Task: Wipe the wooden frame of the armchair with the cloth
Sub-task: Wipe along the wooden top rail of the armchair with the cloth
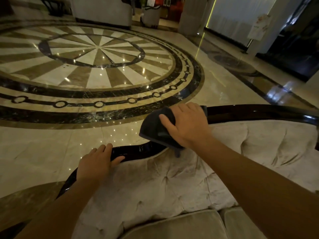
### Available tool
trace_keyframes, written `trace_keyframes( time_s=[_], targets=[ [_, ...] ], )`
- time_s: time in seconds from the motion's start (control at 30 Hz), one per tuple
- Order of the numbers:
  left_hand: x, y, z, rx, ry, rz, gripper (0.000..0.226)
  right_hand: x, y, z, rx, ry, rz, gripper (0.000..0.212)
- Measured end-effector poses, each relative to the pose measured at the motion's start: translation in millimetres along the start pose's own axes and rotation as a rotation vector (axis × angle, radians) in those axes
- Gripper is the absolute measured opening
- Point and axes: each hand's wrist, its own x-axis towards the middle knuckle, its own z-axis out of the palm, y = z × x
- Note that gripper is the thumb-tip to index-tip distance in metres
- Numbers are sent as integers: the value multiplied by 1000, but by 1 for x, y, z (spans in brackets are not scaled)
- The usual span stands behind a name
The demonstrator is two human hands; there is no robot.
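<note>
The armchair's dark glossy wooden frame [138,150] curves along the top of its tufted beige backrest [164,183], running from lower left up to the right edge. My right hand [188,125] presses a dark grey cloth [155,128] onto the raised middle of that frame, fingers spread over the cloth. My left hand [96,163] rests on the frame further left, fingers over the top and thumb on the inner side, gripping the wood. The frame under the cloth is hidden.
Polished marble floor with a round sunburst inlay [96,47] spreads beyond the chair. Beige seat cushions [181,226] lie at the bottom. A pale sofa [103,11] and a bin [151,14] stand far back; a sign stand [259,26] and dark doorway are at right.
</note>
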Motion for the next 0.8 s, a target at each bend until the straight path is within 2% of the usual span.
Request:
trace_keyframes(
  time_s=[0.07, 0.13, 0.23, 0.3, 0.37, 0.5, 0.67, 0.8],
  targets=[
    [5, 5, -10, 10, -144, -60, 63, 2, -5, 0, -24, -68, 9, 76],
    [13, 22, -28, -64, -230, -143, 58, 3, -3, -1, -52, -96, -32, 75],
    [25, 76, -67, -495, -104, -136, 39, -1, 23, -4, -50, -46, -63, 63],
    [36, 122, -94, -602, 32, -52, 33, -7, 51, -8, -50, -14, -45, 58],
    [42, 161, -117, -544, 73, -25, 35, -12, 81, -13, -33, -41, -16, 55],
    [49, 227, -140, -233, 106, 38, 40, -20, 145, -25, 11, -91, 22, 50],
    [67, 310, -149, -206, 70, 54, 38, -30, 227, -34, 50, -130, 67, 48],
    [83, 365, -140, -172, 132, 19, 30, -35, 285, -29, 117, -106, 88, 48]
  ],
)
